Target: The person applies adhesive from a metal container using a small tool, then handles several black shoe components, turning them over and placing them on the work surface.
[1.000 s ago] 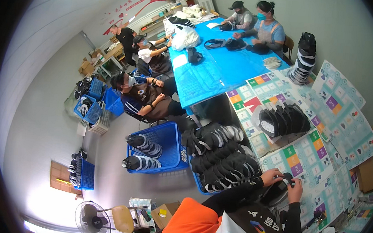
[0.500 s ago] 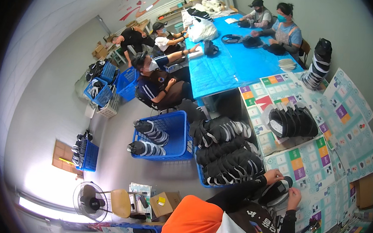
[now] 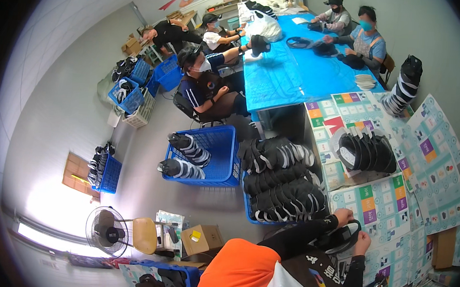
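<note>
Holding black shoe [image 3: 337, 240], at four o'clock in view, beside the edge of sheet-covered table [image 3: 384, 221]; can't tell if touching tabletop. With left hand [image 3: 344, 217], grasping upper rim, fingers curled. With right hand [image 3: 362, 243], pinching right edge between fingertips. Rest clocked from that shoe. At ten, close by: blue basket [image 3: 246, 202], crammed with rows of black shoes [image 3: 285, 198]. Near twelve, on the sheets: row of nested black shoes [image 3: 370, 153]. Farther at ten: second blue basket [image 3: 219, 180], with two shoe stacks [image 3: 189, 150] inside. At one: upright shoe stack [image 3: 406, 84]. At nine: fan [image 3: 107, 232]. At eleven, well apart: blue-covered table [image 3: 281, 91]. At twelve, farthest: two seated people [image 3: 368, 44].
</note>
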`<state>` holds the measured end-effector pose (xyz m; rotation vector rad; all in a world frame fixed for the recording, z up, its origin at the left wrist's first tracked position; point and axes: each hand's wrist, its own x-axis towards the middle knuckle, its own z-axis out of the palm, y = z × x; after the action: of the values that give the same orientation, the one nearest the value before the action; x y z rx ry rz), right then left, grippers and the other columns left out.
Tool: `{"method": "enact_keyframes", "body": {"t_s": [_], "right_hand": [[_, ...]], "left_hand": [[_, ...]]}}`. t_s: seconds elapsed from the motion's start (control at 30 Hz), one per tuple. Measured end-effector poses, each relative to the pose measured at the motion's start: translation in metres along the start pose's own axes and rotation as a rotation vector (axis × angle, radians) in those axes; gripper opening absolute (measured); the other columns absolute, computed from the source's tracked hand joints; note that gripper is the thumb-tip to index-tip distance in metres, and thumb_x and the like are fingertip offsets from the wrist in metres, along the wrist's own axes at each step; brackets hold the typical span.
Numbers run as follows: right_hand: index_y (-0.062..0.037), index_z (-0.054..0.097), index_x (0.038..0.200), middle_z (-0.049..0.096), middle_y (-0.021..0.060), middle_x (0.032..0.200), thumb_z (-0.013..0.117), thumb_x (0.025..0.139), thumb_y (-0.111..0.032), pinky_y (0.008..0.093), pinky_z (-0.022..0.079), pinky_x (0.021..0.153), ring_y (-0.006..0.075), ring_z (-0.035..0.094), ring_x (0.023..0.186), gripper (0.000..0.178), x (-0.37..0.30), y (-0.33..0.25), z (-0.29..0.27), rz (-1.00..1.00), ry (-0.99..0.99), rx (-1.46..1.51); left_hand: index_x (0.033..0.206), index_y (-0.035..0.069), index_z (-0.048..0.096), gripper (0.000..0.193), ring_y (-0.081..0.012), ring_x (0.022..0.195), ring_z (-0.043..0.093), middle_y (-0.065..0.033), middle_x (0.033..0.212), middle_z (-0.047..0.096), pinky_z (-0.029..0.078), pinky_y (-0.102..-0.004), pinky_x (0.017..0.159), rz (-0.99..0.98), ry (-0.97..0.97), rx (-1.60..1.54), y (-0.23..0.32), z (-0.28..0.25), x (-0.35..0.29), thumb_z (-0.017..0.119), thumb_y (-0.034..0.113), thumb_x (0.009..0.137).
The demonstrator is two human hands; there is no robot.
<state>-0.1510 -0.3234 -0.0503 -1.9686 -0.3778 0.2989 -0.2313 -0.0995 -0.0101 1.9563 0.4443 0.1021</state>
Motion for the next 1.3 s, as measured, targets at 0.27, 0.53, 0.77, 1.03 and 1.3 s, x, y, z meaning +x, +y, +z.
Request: {"method": "enact_keyframes", "body": {"t_s": [0.27, 0.53, 0.77, 1.03, 1.3], "right_hand": [[-0.0037, 0.064, 0.097, 0.056, -0.0019, 0.082, 0.059, 0.101, -0.016, 0.0270, 0.043, 0.071, 0.0102, 0.054, 0.077, 0.014, 0.014, -0.075, -0.001, 0.396, -0.387, 0.718], [-0.0129, 0.055, 0.138, 0.052, 0.0164, 0.139, 0.064, 0.089, -0.003, 0.0411, 0.042, 0.107, 0.0356, 0.052, 0.126, 0.051, -0.014, -0.230, -0.039, -0.450, 0.095, -0.516], [-0.0076, 0.063, 0.116, 0.068, 0.0239, 0.098, 0.056, 0.097, -0.003, 0.0420, 0.053, 0.075, 0.0429, 0.067, 0.091, 0.021, 0.008, -0.163, -0.091, -0.075, 0.575, -0.237], [-0.0064, 0.058, 0.119, 0.068, 0.0224, 0.100, 0.054, 0.102, -0.016, 0.0429, 0.051, 0.080, 0.0443, 0.065, 0.096, 0.019, -0.017, -0.090, -0.095, 0.082, 0.790, -0.162], [0.0004, 0.057, 0.110, 0.065, 0.0177, 0.095, 0.055, 0.104, -0.020, 0.0376, 0.049, 0.080, 0.0283, 0.063, 0.086, 0.021, -0.043, -0.050, -0.117, 0.127, 0.765, -0.024]], "left_hand": [[0.090, -0.003, 0.068, 0.042, -0.0474, 0.089, 0.064, -0.0271, 0.089, 0.068, 0.050, -0.0519, 0.083, 0.150, -0.277, 0.040, -0.055, -0.007, 0.040, 0.047, 0.031, 0.102], [0.096, -0.006, 0.070, 0.044, -0.0443, 0.093, 0.066, -0.0287, 0.094, 0.068, 0.052, -0.0473, 0.083, 0.237, -0.438, 0.226, 0.070, -0.015, 0.094, 0.049, 0.032, 0.102], [0.149, -0.003, 0.038, 0.080, -0.0341, 0.125, 0.058, -0.0275, 0.139, 0.054, 0.050, -0.0407, 0.097, 0.551, -0.117, 0.221, 0.171, -0.115, 0.031, 0.073, 0.041, 0.092], [0.160, 0.007, 0.023, 0.093, -0.0301, 0.148, 0.032, -0.0142, 0.163, 0.030, 0.034, -0.0455, 0.116, 0.233, -0.399, -0.175, 0.217, -0.107, -0.012, 0.078, 0.024, 0.087], [0.122, -0.003, 0.062, 0.048, -0.0276, 0.093, 0.068, -0.0200, 0.099, 0.071, 0.052, -0.0347, 0.085, 0.247, -0.190, 0.006, 0.226, -0.043, -0.010, 0.078, 0.028, 0.088]]}}
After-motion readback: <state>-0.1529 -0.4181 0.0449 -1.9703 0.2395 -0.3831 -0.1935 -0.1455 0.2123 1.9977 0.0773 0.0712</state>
